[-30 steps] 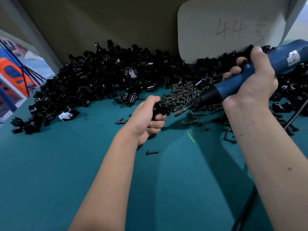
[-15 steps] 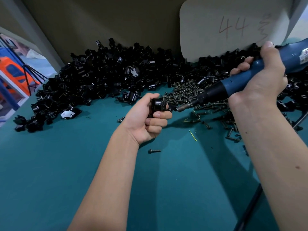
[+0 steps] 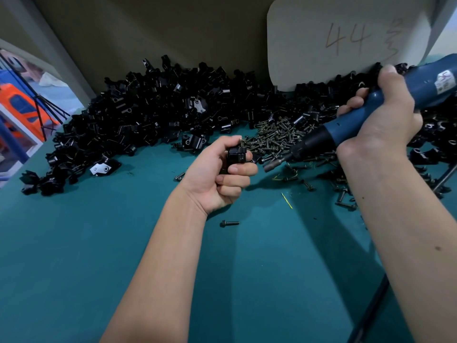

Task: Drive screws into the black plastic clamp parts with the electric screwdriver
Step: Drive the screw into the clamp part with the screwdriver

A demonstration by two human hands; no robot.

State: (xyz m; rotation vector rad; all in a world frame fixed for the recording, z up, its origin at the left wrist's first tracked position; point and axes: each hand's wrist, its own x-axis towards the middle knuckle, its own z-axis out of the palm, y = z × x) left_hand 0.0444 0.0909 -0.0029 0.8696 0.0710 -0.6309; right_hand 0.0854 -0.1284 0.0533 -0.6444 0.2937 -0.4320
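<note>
My left hand (image 3: pixel 220 174) grips a small black plastic clamp part (image 3: pixel 236 155) between thumb and curled fingers, held just above the teal table. My right hand (image 3: pixel 380 120) holds the blue electric screwdriver (image 3: pixel 351 127) around its body, tilted down to the left. Its metal bit tip (image 3: pixel 270 166) hangs a short way to the right of the clamp part, apart from it. A heap of dark screws (image 3: pixel 279 137) lies on the table behind the bit. A large pile of black clamp parts (image 3: pixel 153 115) fills the back of the table.
The teal table (image 3: pixel 123 243) has a single loose screw (image 3: pixel 230 223) near my left wrist and scattered screws (image 3: pixel 343 194) to the right. A beige card marked "44" (image 3: pixel 346 40) leans against the back wall. The screwdriver's black cord (image 3: pixel 371 308) runs down at the lower right.
My left hand has turned the clamp part upright and drawn it slightly toward me. The screwdriver has shifted a little to the right, its tip staying close to the part.
</note>
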